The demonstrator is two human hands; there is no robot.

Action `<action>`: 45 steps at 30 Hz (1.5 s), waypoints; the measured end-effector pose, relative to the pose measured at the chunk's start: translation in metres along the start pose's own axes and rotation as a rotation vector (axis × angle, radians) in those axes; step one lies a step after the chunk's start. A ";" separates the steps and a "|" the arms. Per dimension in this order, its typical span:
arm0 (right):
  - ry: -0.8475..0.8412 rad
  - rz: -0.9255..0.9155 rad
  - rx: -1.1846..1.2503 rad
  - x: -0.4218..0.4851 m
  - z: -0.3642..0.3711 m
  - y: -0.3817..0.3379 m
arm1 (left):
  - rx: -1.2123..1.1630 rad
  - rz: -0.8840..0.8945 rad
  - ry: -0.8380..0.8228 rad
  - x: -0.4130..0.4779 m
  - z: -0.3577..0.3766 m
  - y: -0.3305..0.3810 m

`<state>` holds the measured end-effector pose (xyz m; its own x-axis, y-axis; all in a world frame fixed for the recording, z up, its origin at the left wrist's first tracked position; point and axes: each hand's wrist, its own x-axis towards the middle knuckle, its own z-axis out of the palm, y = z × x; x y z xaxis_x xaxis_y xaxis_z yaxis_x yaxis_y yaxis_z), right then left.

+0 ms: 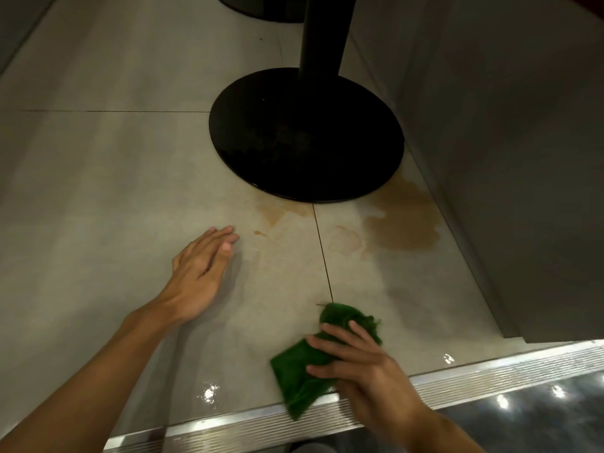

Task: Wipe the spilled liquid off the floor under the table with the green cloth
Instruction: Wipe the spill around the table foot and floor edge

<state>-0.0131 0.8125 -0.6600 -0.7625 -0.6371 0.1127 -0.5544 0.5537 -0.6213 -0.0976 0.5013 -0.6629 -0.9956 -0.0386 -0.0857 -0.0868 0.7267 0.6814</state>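
Note:
A brown spilled liquid (403, 223) lies on the beige tiled floor (114, 178) just in front and to the right of the black round table base (305, 135); a thinner brown smear (277, 212) runs along the base's front edge. The green cloth (299, 374) lies crumpled on the floor near the metal step edge. My right hand (356, 364) presses on it with spread fingers, thumb against its side. My left hand (199, 273) rests flat on the tile with straight fingers, left of the smear, holding nothing.
The black table pole (322, 34) rises from the base. A grey wall panel (523, 158) closes off the right side next to the spill. A ribbed metal strip (359, 410) edges the step at the front, with dark glossy floor (539, 410) below it. A second dark base (261, 8) stands farther back.

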 end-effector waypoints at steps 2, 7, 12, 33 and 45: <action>0.030 0.056 -0.022 -0.012 -0.019 0.018 | -0.001 -0.001 0.007 0.001 0.001 0.000; 0.149 0.240 -0.067 0.006 -0.034 0.045 | 0.025 0.022 0.007 0.001 0.003 -0.003; 0.306 0.388 -0.082 0.043 0.001 0.013 | 0.018 0.017 0.013 0.001 0.002 -0.002; 0.380 0.404 -0.032 0.019 0.000 0.012 | 0.009 0.025 0.008 -0.001 0.002 -0.002; 0.062 0.083 0.157 0.062 0.029 -0.049 | -0.449 -0.011 -0.298 -0.024 -0.025 0.032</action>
<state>-0.0240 0.7306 -0.6450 -0.8252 -0.5558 0.1009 -0.4340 0.5095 -0.7430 -0.0772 0.5086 -0.6207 -0.9467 0.1992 -0.2531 -0.1694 0.3605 0.9172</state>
